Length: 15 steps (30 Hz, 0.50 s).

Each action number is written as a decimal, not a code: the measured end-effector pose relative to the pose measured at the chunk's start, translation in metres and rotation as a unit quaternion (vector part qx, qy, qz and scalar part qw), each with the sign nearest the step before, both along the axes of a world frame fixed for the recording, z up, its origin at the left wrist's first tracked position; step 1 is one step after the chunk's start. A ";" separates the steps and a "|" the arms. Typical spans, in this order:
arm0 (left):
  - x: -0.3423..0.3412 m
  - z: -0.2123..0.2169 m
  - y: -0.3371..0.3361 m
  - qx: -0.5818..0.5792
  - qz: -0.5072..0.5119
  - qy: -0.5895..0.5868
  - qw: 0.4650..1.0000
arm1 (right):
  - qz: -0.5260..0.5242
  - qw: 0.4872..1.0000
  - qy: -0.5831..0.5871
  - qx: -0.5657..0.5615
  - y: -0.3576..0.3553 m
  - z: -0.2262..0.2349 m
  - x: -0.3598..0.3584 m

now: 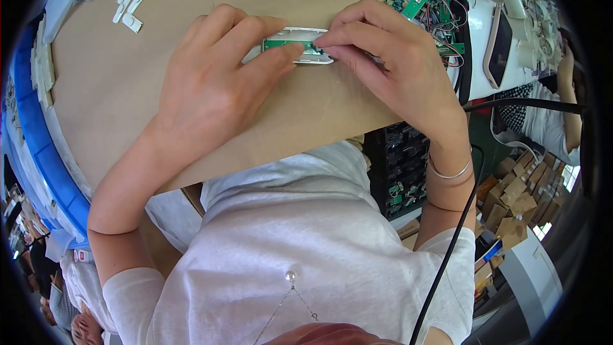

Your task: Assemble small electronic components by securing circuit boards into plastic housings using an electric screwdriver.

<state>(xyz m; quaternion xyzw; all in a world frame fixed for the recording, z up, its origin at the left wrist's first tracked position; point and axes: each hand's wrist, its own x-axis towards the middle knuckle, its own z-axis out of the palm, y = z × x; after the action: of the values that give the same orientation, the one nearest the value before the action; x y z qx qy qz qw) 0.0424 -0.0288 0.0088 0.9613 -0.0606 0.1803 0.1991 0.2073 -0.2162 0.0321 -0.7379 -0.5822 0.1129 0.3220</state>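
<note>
Both hands are down on the brown cardboard-covered surface (191,0), meeting over one small piece — a white plastic housing (305,30) with a green circuit board (284,44) lying in it. The left hand (214,83) comes in from the lower left, its fingers curled over the near end of the housing, a fingertip pressing on the green board. The right hand (389,57) comes in from the other side, thumb and forefinger pinched on the right end of the board, right where it sits in the white shell. So both hands are gripping the same piece, which sits toward the far middle of the surface, just ahead of the person's chest.

On the right wrist, a thin silver bracelet (449,174). Up at the far left of the surface lies a little cluster of white plastic strips (133,0) — well apart from the hands. To the right, past the surface's edge, a heap of green boards with red and black wires (434,0), and beside that a row of white tape rolls (520,0). Lower right, cardboard boxes (514,201) stacked on the floor.
</note>
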 end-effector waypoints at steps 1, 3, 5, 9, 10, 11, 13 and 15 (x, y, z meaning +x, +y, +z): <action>-0.001 -0.001 0.000 0.002 0.004 -0.003 1.000 | -0.004 0.999 -0.001 0.032 0.001 0.005 -0.001; -0.003 -0.003 -0.001 0.008 0.015 -0.007 1.000 | -0.010 0.995 -0.001 0.098 0.001 0.014 -0.007; 0.004 -0.002 -0.001 -0.002 0.000 -0.024 1.000 | 0.066 0.897 0.352 0.259 -0.021 0.041 -0.028; -0.003 -0.010 0.000 0.009 0.019 -0.037 0.999 | 0.178 0.701 0.585 0.366 -0.018 0.062 -0.057; -0.003 -0.010 0.000 0.013 0.019 -0.041 0.999 | 0.204 0.700 0.576 0.370 -0.018 0.064 -0.057; -0.003 -0.010 -0.001 0.017 0.019 -0.046 0.999 | 0.230 0.698 0.566 0.374 -0.018 0.066 -0.056; -0.002 -0.010 -0.002 0.026 0.019 -0.055 0.998 | 0.280 0.692 0.545 0.381 -0.020 0.069 -0.055; -0.004 -0.012 -0.003 0.028 0.026 -0.057 0.998 | 0.334 0.681 0.526 0.386 -0.023 0.069 -0.055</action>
<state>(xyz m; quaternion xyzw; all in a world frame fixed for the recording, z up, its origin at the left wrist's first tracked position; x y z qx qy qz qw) 0.0387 -0.0317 -0.0035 0.9560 -0.0517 0.2381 0.1634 0.1523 -0.2391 0.1015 -0.1239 -0.5174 0.3477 0.7721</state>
